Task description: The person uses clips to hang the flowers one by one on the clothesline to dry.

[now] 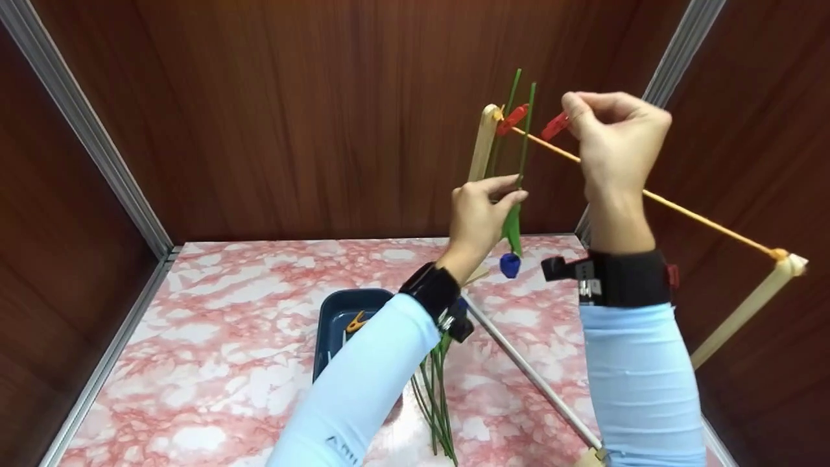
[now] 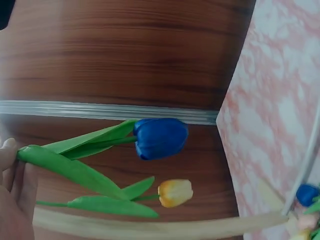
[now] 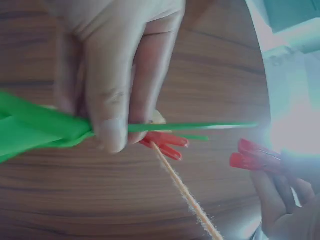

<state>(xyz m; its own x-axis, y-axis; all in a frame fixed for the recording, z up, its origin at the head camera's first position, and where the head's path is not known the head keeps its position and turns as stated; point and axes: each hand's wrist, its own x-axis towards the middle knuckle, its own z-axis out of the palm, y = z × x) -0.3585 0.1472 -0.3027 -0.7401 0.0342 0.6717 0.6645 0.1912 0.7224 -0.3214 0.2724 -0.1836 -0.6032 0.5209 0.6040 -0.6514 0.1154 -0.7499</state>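
My left hand [image 1: 481, 211] pinches the green stem of a blue artificial tulip [image 2: 161, 138], whose bloom hangs downward below the fingers. Its bare stem end points up beside the orange string [image 1: 707, 224]. Between the fingertips of my right hand [image 1: 619, 139] is a red clothespin [image 3: 255, 156], held a little to the right of that stem. A second red clothespin [image 1: 512, 120] sits on the string near the far post, with another stem at it. Behind the blue bloom, a pale yellow tulip [image 2: 175, 193] also hangs bloom down in the left wrist view.
The string runs between two wooden posts, the far one [image 1: 482, 146] and the near right one [image 1: 746, 314]. A white rod [image 1: 532, 373] lies along the base. More tulip stems [image 1: 436, 402] lie on the marbled table beside a dark blue tray [image 1: 322, 337] holding an orange clip [image 1: 355, 322].
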